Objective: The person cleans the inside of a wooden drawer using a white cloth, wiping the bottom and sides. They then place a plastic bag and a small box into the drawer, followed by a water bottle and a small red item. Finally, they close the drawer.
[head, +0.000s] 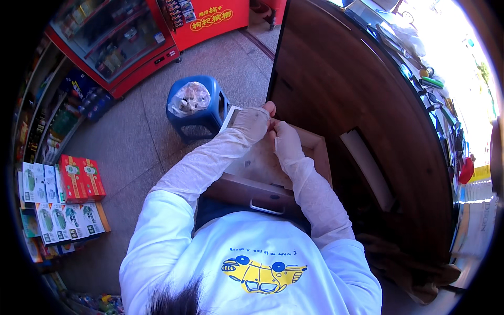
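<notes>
A wooden drawer [258,167] with a pale inside lies in front of my body. Its dark front panel and metal handle [267,207] are nearest to me. Over its far side, my left hand [256,123] and my right hand [284,138] meet with bent fingers. Pale thin sleeves [212,157] cover my forearms and the backs of both hands. The fingertips are close together; whether something small is between them cannot be made out. A few small dark marks or bits show on the drawer's bottom.
A blue plastic stool [218,104] bearing a clear plastic bag [189,99] stands beyond the drawer at left. A large dark wooden panel [354,90] rises at right. Stacked cartons [65,220], shelves and a red glass-door drinks cooler [143,75] line the left side.
</notes>
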A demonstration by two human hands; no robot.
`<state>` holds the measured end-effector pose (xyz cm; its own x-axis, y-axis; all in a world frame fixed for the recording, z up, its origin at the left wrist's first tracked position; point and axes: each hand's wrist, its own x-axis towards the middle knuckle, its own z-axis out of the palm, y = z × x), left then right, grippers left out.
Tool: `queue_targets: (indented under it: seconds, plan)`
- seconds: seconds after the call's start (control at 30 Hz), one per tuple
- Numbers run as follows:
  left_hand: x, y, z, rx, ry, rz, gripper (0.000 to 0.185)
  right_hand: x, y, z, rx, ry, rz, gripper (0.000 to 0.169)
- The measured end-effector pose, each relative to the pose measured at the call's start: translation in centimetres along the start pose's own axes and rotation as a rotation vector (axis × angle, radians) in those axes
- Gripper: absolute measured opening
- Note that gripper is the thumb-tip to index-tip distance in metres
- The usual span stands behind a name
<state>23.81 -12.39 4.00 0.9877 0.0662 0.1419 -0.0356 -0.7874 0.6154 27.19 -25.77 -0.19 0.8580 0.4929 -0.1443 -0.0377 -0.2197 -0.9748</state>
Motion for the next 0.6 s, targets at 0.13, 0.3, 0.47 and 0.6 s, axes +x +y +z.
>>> queue_targets:
  seconds: [0.13,0.3,0.47,0.6]
  plan:
    - [-0.2,0.2,-0.1,-0.058,-0.055,-0.057,0.014,-0.7,-1.7,-0.1,-0.7,0.098,-0.213,0.022]
    - [1.0,-7.5,0.7,-0.059,0.251,-0.304,0.021,1.0,-3.1,-4.7,-0.789,0.2,0.094,0.016]
    - [0.9,-7.7,-1.6,-1.334,0.114,-0.593,0.027,3.3,3.2,-3.3,0.452,0.171,0.378,0.018]
    - [-0.2,-6.0,-1.3,-1.446,-0.047,-0.604,0.028,2.5,2.0,-1.6,0.026,0.024,-0.08,0.015]
